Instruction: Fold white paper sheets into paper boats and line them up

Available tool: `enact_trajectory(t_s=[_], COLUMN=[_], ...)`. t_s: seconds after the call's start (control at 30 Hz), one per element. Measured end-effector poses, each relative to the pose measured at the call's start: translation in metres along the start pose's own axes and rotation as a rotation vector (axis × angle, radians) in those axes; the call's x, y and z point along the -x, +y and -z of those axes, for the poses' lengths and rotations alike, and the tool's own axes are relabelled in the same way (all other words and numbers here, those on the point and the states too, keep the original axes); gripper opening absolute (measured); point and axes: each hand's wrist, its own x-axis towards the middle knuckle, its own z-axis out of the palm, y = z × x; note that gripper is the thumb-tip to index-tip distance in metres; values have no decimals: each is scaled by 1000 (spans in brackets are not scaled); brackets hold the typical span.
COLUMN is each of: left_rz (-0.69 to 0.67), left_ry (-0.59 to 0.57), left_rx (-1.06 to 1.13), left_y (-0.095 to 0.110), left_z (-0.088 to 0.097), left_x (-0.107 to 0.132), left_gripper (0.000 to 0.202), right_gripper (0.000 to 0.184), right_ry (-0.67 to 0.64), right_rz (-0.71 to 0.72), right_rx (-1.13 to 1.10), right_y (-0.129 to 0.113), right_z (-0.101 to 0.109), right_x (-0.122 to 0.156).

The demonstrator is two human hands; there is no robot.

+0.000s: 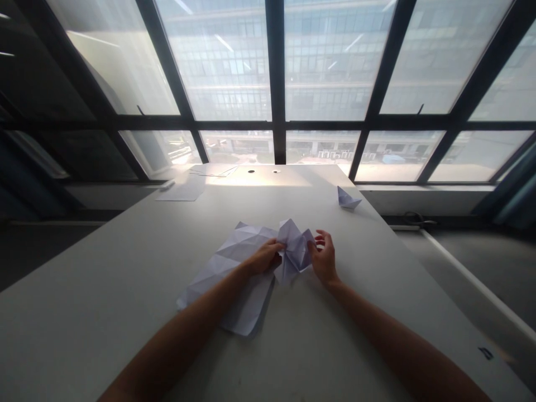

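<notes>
A partly folded white paper (293, 248) with several pointed flaps is held up between my two hands over the table. My left hand (264, 257) pinches its left side, fingers closed on the paper. On the other side my right hand (324, 257) grips a flap between thumb and a finger, while its other fingers are raised. A larger creased white sheet (226, 262) lies under my left hand and forearm, partly covered by them. Further back to the right stands a folded paper boat (347, 199).
The white table (125, 268) reaches to a wide window (234, 61) with dark frames. Flat paper sheets (180, 191) lie at the back left. Two round holes sit near the far edge. A small dark object (486, 353) is at the right edge.
</notes>
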Motion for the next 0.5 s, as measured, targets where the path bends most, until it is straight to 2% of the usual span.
enact_trajectory(t_s=[0.07, 0.1, 0.13, 0.2, 0.3, 0.5], left_rz=[-3, -6, -9, -15, -31, -57], left_ry=[11, 15, 19, 14, -10, -10], left_rx=[1, 8, 22, 58, 97, 129], left_y=[1, 2, 2, 4, 5, 8], left_z=[0, -1, -2, -3, -5, -7], left_x=[1, 2, 2, 4, 5, 9], left_gripper=[17, 18, 18, 17, 12, 11], right_gripper=[28, 20, 13, 17, 23, 18], right_ry=[111, 109, 66, -64, -166, -100], right_rz=[187, 285, 373, 479, 480, 348], right_rx=[196, 298, 393, 541, 651, 719], right_y=[-5, -8, -11, -15, -18, -18], right_z=[7, 10, 14, 19, 21, 19], right_x=[-3, -4, -5, -6, -6, -7])
